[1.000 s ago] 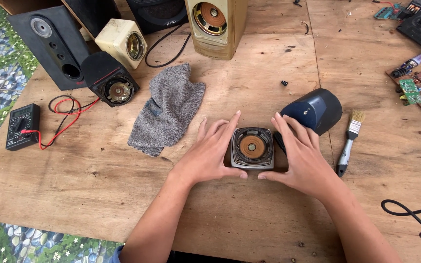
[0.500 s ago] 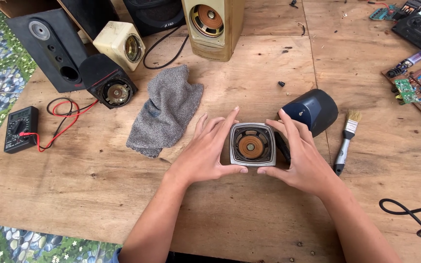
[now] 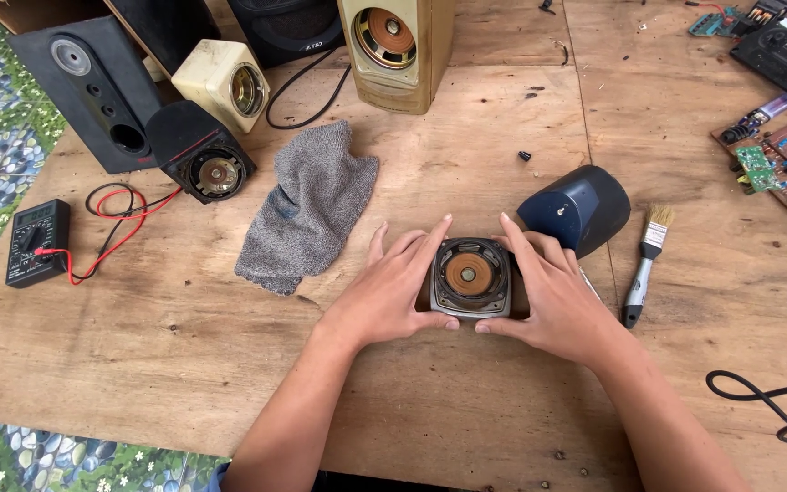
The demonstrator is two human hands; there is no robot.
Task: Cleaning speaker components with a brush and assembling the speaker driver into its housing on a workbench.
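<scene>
Grey-framed, with a copper-coloured cone, the small speaker driver [image 3: 470,276] sits at the frame's centre on the wooden table [image 3: 184,364], clamped between your left hand [image 3: 395,290] and right hand [image 3: 553,293]. Just upper right lies its dark blue housing [image 3: 577,208]; a grey cloth [image 3: 310,211] lies to the left.

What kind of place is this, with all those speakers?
It looks like a home repair bench for electronics. Both hands, left hand and right hand, hold a small speaker part on a wooden table. Nearby lie a test meter, circuit boards and a brush.
</scene>
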